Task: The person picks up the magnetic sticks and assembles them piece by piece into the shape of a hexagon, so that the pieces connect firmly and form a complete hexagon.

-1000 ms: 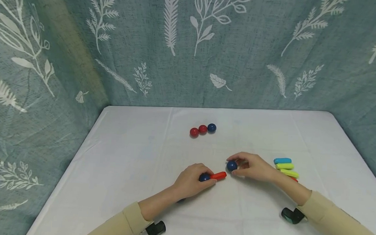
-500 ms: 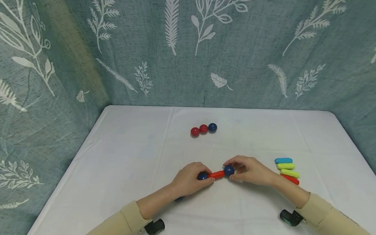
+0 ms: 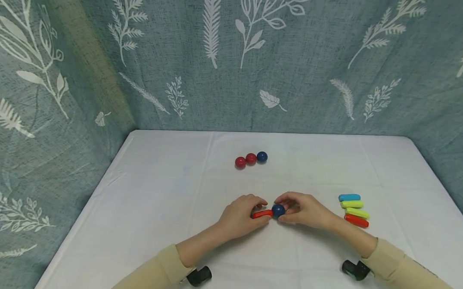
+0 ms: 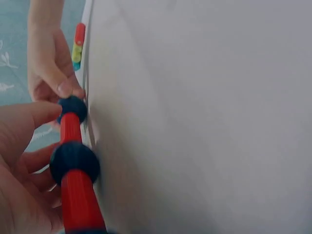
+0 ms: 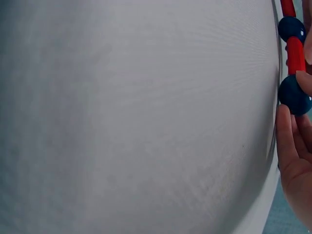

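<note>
My right hand pinches a shiny blue ball between thumb and fingers. This ball meets the end of a short red rod. My left hand curls round the rod, its thumb and a finger touching the ball's near side. In the left wrist view, a second blue ball joins that rod to another red rod, all in one line. A further dark blue end shows at that view's bottom edge. From the head, the left hand hides most of this chain.
Two red balls and a blue ball sit in a row toward the back of the white table. To the right lie a blue rod, two yellow rods and a red rod.
The right hand has brought its blue ball left against the red rod's end. My left hand has slid right along the chain, from the second ball toward the end ball.
</note>
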The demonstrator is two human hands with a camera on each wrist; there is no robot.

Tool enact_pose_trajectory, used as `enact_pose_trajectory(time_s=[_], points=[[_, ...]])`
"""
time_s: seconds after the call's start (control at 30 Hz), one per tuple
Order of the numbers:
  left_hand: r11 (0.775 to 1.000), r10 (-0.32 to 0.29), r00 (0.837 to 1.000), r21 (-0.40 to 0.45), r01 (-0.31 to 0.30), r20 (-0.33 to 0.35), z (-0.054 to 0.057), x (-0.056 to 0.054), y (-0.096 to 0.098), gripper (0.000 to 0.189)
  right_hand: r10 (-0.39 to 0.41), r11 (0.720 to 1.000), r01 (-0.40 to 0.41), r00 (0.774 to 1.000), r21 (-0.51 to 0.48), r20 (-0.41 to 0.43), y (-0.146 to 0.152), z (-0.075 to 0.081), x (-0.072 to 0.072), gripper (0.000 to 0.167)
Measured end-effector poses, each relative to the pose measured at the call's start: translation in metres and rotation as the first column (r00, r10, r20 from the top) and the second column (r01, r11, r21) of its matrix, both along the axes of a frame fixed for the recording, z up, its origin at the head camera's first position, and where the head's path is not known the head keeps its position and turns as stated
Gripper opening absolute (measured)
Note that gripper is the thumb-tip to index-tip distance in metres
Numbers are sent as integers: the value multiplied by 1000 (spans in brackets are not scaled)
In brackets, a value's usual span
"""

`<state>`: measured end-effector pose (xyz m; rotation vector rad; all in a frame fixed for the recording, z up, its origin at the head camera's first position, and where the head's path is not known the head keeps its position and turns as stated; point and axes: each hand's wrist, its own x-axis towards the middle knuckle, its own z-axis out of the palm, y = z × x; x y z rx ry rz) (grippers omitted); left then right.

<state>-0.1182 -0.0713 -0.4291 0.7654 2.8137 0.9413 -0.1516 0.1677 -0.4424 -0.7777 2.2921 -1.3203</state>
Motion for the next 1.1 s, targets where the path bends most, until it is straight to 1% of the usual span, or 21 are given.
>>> enact_pose_trajectory(time_s=[0.1,0.2,0.3,0.5,0.63,0.73,0.8,0.9,1.0,1.1], points=[[1000,11,1000,16,-11,11,0,0,8,39,-9,1000,9,1000,-1,15,0,1,0,41],[1000,12,1000,7,-12,22,-2,1,15,42,-12,1000,12,1000,9,24,4,4,1,41],[1000,8,1000,-11,-8,12,-5,1,20,44,-21,999,21,1000,26,19,10,7,3,39],[998,5,999,-63,-7,-32,-7,1,25,42,-80,995,82,996,62,-33,30,10,3,32],[998,-14,1000,-59,12,-26,-8,0,23,40,-152,984,160,983,83,-100,49,15,3,27],[999,-37,999,-35,37,-12,-9,0,20,40,-211,968,231,961,99,-176,67,23,2,23],[998,-52,999,-17,52,-7,-10,-1,17,40,-243,951,278,942,133,-232,80,28,2,22],[998,-63,998,-4,63,6,-11,-2,14,40,-274,920,335,921,202,-278,100,34,2,23],[998,-69,998,-2,69,9,-11,-3,12,41,-311,881,382,912,279,-267,117,36,1,24],[997,-73,997,-2,73,13,-12,-3,12,41,-347,854,400,914,331,-208,128,35,-1,28]])
